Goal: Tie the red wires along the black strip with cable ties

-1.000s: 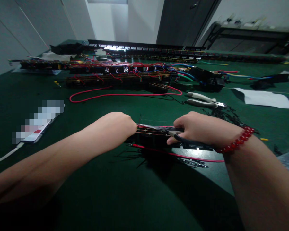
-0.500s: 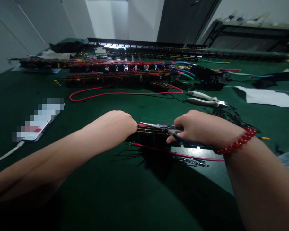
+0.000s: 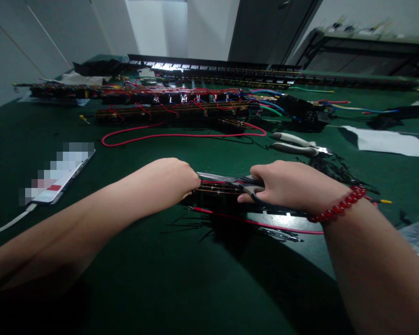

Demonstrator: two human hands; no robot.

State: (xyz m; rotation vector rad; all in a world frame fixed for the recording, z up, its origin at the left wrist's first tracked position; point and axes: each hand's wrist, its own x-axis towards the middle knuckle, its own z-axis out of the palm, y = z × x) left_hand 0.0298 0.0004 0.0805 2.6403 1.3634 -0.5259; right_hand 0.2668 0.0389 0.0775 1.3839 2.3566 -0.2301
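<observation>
My left hand (image 3: pixel 172 179) is closed in a fist at the left end of a short black wired strip (image 3: pixel 219 195) lying on the green table; what its fingers hold is hidden. My right hand (image 3: pixel 289 184), with a red bead bracelet (image 3: pixel 335 209) on the wrist, grips scissors (image 3: pixel 226 179) whose blades point left over the strip toward my left hand. A thin red wire (image 3: pixel 251 223) runs along the near side of the strip.
Long black wired strips (image 3: pixel 171 111) with red and blue wires lie across the back. A red wire loop (image 3: pixel 181 136) lies in the middle. Grey-handled pliers (image 3: pixel 293 144) and black offcuts (image 3: pixel 331 165) sit right. A phone (image 3: pixel 59 179) on a cable lies left, white paper (image 3: pixel 384 139) right.
The scissor blades have risen slightly and reached closer to my left hand. Both hands have otherwise stayed in place on the strip.
</observation>
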